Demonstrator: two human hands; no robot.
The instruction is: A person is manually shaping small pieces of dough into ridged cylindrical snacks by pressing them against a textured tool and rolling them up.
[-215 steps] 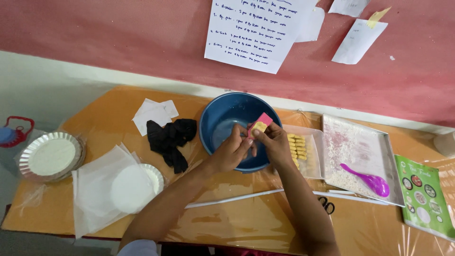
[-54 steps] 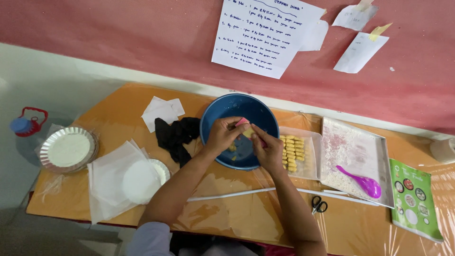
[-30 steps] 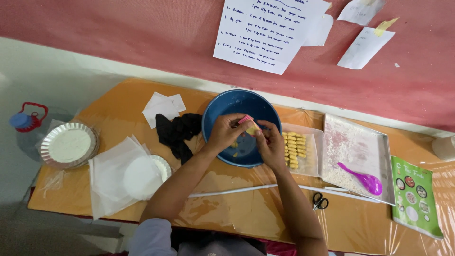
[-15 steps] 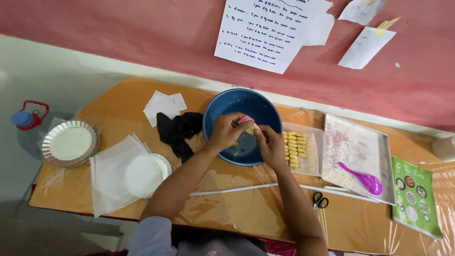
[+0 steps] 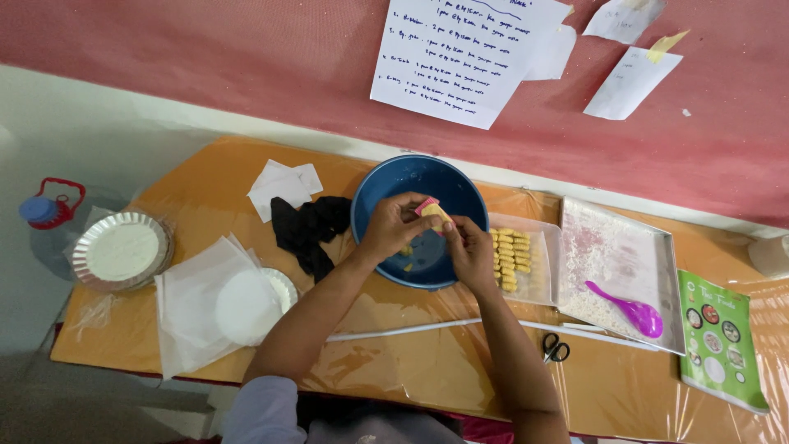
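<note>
Both my hands meet over a blue bowl (image 5: 390, 182) at the middle of the orange table (image 5: 205, 168). My left hand (image 5: 393, 227) and my right hand (image 5: 469, 249) pinch a small yellow piece with a pink wrapper (image 5: 431, 210) between their fingertips. A few yellow bits lie at the bottom of the bowl. Just right of the bowl, a clear tray (image 5: 538, 284) holds rows of several small yellow pieces (image 5: 511, 256).
A metal tray (image 5: 612, 247) with white grains and a purple spoon (image 5: 625, 310) sits right. Scissors (image 5: 555, 348), a green booklet (image 5: 723, 337), a black cloth (image 5: 308, 230), white paper squares (image 5: 279, 182), foil dishes (image 5: 119, 249), plastic sheets (image 5: 193, 304), a water jug (image 5: 45, 215) are around.
My hands have stayed over the blue bowl, working the small yellow piece; its pink wrapper shows a little more now. The view has shifted slightly.
</note>
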